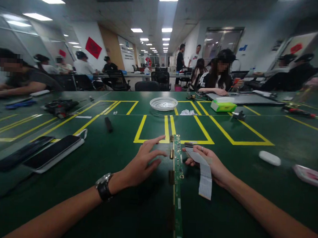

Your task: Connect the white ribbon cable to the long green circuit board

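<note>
A long narrow green circuit board (177,191) lies on the dark green table, running away from me, with brownish tabs along its left edge. My left hand (146,161), with a watch on the wrist, is just left of the board's far end. Its fingers are spread and nothing is in them. On the other side, my right hand (207,162) is closed on a grey flat ribbon cable (205,178), pinched near its dark connector end. The cable's other end hangs below the hand, apart from the board.
Phones (57,151) lie at left, beside a small black object (108,124). A clear round dish (163,104) and a green tissue pack (223,105) stand farther back. To the right are a white oval case (269,158) and a pink-and-white object (310,175). Several people sit around.
</note>
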Tool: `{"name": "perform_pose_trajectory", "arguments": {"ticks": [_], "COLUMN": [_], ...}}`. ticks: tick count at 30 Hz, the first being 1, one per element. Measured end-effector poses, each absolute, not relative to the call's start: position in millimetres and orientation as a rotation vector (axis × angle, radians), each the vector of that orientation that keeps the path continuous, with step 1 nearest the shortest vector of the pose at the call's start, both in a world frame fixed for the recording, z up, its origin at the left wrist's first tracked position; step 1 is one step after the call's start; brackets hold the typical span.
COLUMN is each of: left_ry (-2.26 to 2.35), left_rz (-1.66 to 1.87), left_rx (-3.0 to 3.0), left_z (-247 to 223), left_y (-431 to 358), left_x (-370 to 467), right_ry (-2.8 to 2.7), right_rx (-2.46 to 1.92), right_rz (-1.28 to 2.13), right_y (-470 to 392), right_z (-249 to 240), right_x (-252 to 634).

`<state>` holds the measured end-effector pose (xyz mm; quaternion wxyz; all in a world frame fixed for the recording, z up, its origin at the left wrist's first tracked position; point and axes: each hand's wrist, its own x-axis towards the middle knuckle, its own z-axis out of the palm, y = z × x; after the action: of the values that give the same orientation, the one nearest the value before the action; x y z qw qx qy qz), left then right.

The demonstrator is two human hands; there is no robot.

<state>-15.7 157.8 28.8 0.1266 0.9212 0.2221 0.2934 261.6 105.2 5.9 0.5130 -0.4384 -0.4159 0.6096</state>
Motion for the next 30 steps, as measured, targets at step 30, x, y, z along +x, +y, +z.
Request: {"name": "perform_pose_trajectory", "arguments": {"ticks": [30], "left_ry": [1.634], "left_rz": [0.395], "left_rx": [2.207], "left_z": [24.3], "left_y": [185.7], "left_x": [-202.3], "right_ry": [-1.012], "right_rx": [-1.407], "right_rz": [1.446], "right_y": [110.3], "right_z": [1.1], "right_x": [273.5]}}
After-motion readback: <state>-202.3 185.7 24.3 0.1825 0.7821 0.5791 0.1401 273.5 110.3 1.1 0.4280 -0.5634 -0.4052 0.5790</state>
